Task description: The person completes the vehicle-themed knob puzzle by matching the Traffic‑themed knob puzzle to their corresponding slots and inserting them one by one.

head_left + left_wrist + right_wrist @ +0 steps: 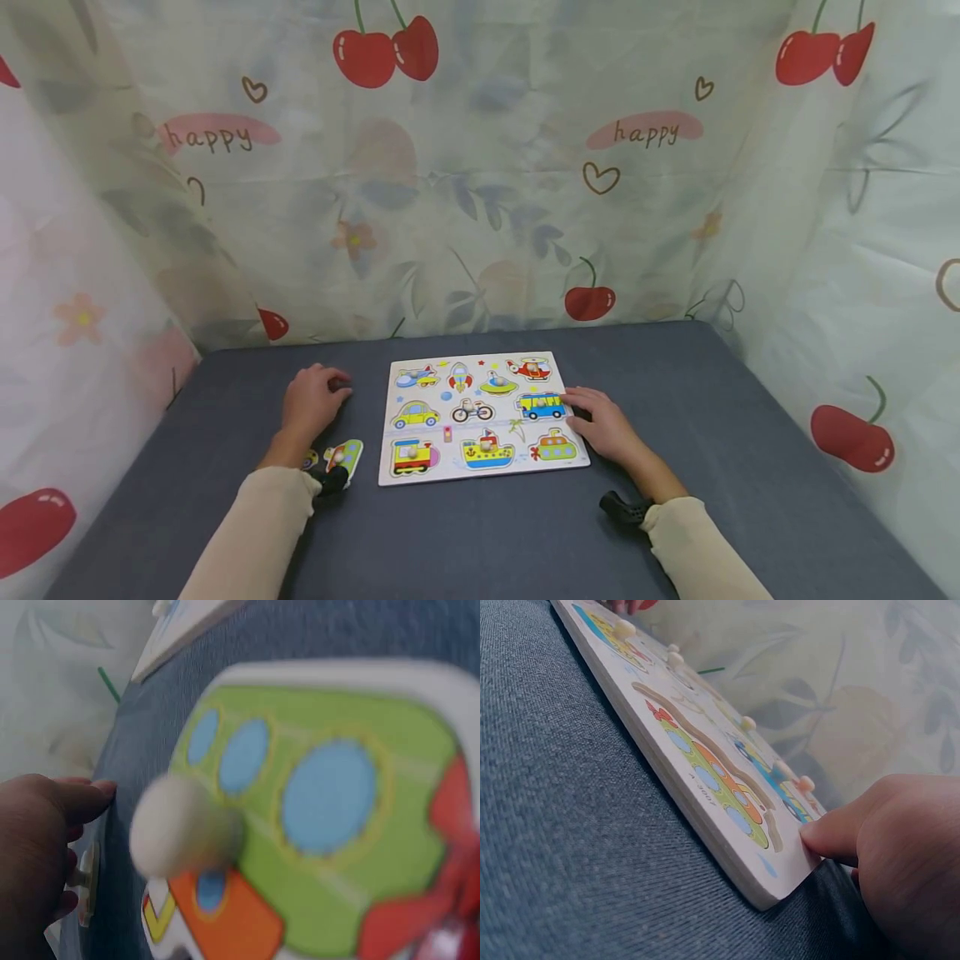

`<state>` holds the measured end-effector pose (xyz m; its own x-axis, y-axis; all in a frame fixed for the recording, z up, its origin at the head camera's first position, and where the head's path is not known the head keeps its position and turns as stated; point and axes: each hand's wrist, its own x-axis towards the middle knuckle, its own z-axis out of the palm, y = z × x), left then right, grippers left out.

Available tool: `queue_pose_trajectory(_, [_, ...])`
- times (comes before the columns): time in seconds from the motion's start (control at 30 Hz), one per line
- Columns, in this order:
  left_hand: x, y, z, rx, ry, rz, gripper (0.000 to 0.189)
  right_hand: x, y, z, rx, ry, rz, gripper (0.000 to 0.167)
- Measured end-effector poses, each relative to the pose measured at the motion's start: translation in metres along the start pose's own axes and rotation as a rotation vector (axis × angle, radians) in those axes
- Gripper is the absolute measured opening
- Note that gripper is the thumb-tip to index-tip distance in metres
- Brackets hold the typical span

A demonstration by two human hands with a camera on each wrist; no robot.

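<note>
A white wooden peg puzzle board (450, 467) with vehicle pictures lies on the table. My right hand (606, 427) is at its right edge, the thumb (821, 834) resting on top near the corner beside the submarine recess (712, 780). My left hand (311, 407) is over the table left of the board, fingers loosely bent. A green submarine piece (300, 787) with a round knob lies by the left wrist, partly hidden in the head view. Another knobbed piece (88, 881) appears edge-on near the left fingers; contact is unclear. Both palms are hidden.
A dark grey cloth covers the table (480, 542). Patterned curtain (480, 208) hangs behind and at both sides. Dark wrist straps (624, 508) sit on the arms. A small yellow piece (310, 458) shows beside the left wrist.
</note>
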<state>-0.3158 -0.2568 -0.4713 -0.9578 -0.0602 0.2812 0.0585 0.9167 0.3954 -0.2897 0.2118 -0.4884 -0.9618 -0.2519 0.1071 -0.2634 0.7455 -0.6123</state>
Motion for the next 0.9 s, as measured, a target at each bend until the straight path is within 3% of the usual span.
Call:
queue_pose_trajectory(0.37, [-0.003,-0.019,-0.012,-0.099,0.006,-0.021,0.027,-0.002,-0.003,-0.002,-0.001,-0.002,-0.013,0.043])
queue_pose_trajectory(0.9, [-0.005,-0.036,-0.024,-0.148,-0.120,-0.156,0.022,-0.001,-0.003,-0.001,0.008,0.002,-0.010,0.043])
